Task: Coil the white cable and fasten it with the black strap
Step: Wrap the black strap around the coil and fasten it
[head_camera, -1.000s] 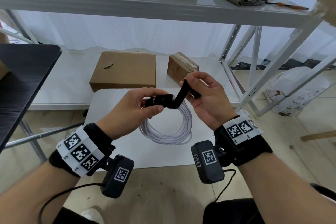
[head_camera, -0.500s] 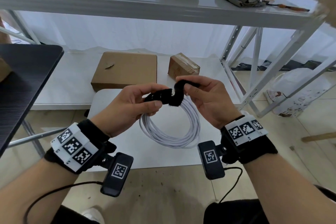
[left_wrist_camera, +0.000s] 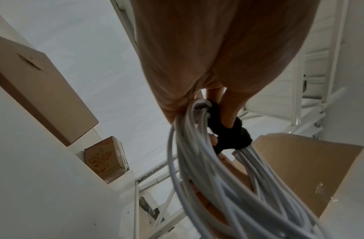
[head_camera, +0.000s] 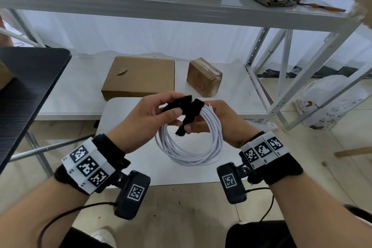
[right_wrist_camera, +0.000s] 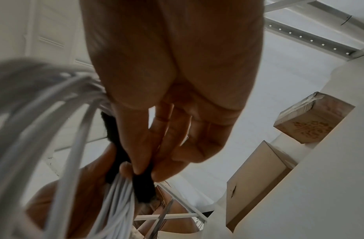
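The white cable [head_camera: 189,148] hangs as a round coil between both hands, above a small white table [head_camera: 128,110]. A black strap [head_camera: 192,107] wraps over the top of the coil. My left hand [head_camera: 171,109] pinches the strap's left part against the bundle, thumb on top. My right hand [head_camera: 192,125] pinches the strap's free end, which points down toward me inside the loop. In the left wrist view the strap [left_wrist_camera: 228,134] circles the gathered strands [left_wrist_camera: 218,186]. In the right wrist view the fingers pinch the strap [right_wrist_camera: 142,189] beside the blurred cable [right_wrist_camera: 54,129].
A flat cardboard box [head_camera: 141,76] and a small taped box [head_camera: 204,76] lie on the low white shelf behind the table. A black tabletop [head_camera: 26,86] stands at the left. White rack posts [head_camera: 261,90] rise at the right, with a shelf of boxes overhead.
The right hand has carried the strap's free end from upright, over the top of the coil and down toward me. The left hand keeps its pinch on the other end.
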